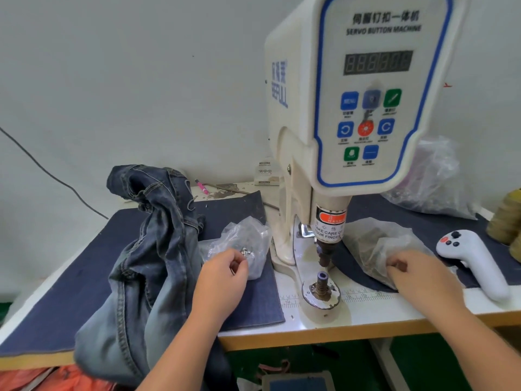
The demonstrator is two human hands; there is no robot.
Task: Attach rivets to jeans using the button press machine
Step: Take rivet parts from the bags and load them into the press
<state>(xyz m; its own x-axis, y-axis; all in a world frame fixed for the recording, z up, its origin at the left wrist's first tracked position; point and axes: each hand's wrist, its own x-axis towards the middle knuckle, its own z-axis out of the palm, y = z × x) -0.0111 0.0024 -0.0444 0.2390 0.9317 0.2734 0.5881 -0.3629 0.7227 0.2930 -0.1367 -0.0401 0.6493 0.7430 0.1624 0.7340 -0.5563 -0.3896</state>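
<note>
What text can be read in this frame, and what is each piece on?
"SERVO BUTTON MACHINE": top of the machine's front panel, under a line of Chinese characters.
"BEFULL": machine's left side.
"MENU": blue button.
"TAKE CARE OF YOUR FINGER": warning sticker on the press column.
"14", "18", "19", "20": table-edge ruler.
Display digits, button captions, small box: unreadable.

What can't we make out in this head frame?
- Left hand: fingertips curl into the left bag; whether they pinch a rivet is too small to tell.
- Right hand: fingertips buried in the right bag's cloudy plastic; contents unreadable.
- Display on the machine: digits blurred.
- Jeans: lower part cut off by the table edge and left arm.
</note>
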